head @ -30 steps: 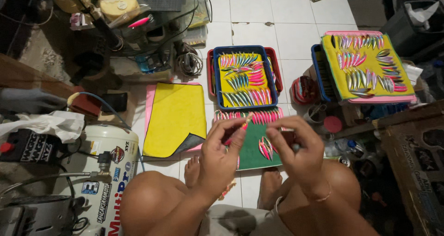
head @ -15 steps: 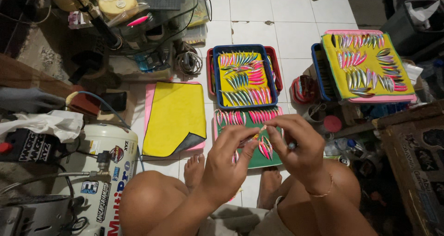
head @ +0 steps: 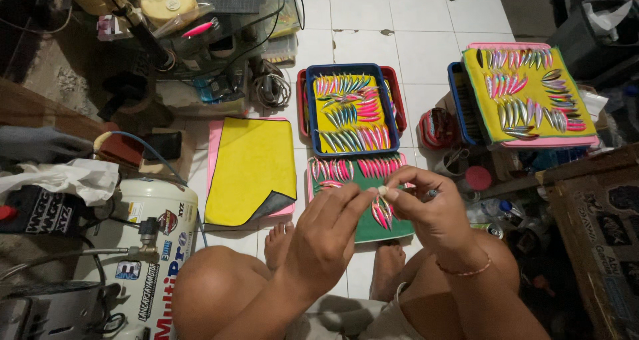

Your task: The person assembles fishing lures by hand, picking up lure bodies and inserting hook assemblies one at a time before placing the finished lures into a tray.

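Centrally, left hand (head: 326, 237) and right hand (head: 429, 210) met fingertip to fingertip, both pinched shut on a small pale piece (head: 383, 191) at mid-frame, above the green mat (head: 389, 230) of fishing lures (head: 381, 212). Blue tray (head: 310, 113) of lures sat just above; yellow mat (head: 249, 170) lay left.
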